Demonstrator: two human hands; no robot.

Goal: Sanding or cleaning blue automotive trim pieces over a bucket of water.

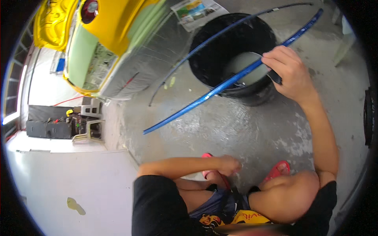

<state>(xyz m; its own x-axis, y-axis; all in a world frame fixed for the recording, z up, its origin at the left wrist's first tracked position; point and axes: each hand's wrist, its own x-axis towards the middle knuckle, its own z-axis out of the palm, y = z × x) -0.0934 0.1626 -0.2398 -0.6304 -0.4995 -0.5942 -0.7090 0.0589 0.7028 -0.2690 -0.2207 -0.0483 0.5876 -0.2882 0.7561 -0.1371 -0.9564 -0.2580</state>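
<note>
Glossy blue, long, slender curved strip slants across the space in front of you, its near end at left above the grey concrete floor and its far end up at right. Your right grip holds it well toward that far end, fingers closed over it, with a small black piece showing beneath them. Your left grip hangs near your knees, well apart from the strip; it is curled and blurred, so you cannot tell whether anything is in it.

Beneath the held strip stands a round black plastic bucket with cloudy pale liquid at its bottom. Farther off, a thinner, dark blue curved strip crosses over the bucket's mouth. At far left sits a yellow car body, partly masked.

The step in hand looks like handling or working along the glossy strip above the bucket. As a judgement, the next move calls for a steady right grip and support toward the long, free left end, since that length could sway or tip.
</note>
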